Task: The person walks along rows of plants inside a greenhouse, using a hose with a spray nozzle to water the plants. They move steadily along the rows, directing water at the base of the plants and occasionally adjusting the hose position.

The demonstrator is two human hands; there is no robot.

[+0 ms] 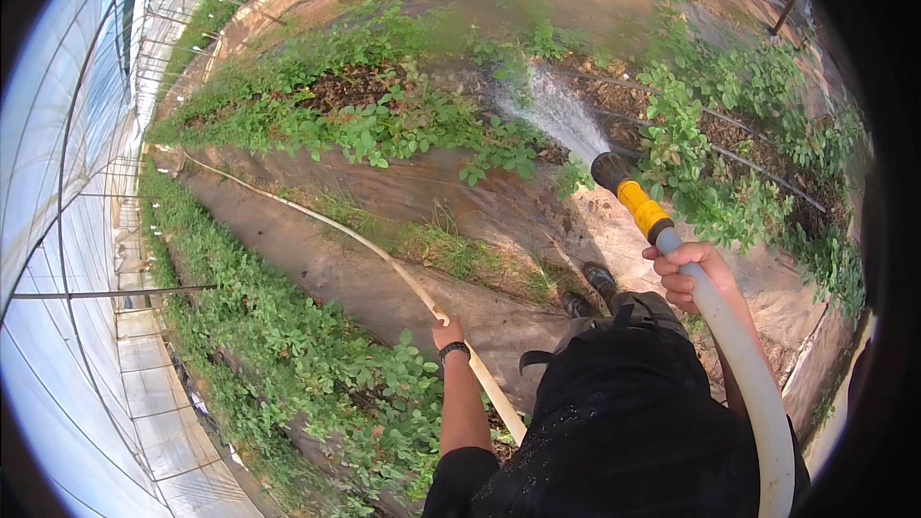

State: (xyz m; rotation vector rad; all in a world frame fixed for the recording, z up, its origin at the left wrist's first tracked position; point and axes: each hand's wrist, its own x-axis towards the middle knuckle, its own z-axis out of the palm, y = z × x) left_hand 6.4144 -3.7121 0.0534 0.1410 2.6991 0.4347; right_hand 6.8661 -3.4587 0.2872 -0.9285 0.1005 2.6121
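My right hand (694, 275) grips a thick whitish hose (737, 345) just behind its yellow and black spray nozzle (639, 203). From the nozzle a wide spray of water (557, 111) lands on the bed of leafy green plants (381, 122) ahead of me. Lower and to the left, my left hand (449, 332) is closed around another stretch of hose (403, 277), yellowish here, which runs away along the path and passes back beside my body. Whether the two stretches join is hidden behind me.
Ground-cover fabric (302, 259) lines the path, with grass tufts (453, 248) growing along a seam. Another plant row (309, 367) lies to the left, near the plastic greenhouse wall (65, 374). Thin irrigation pipes (748, 158) cross the watered bed. My boots (599, 279) stand on the fabric.
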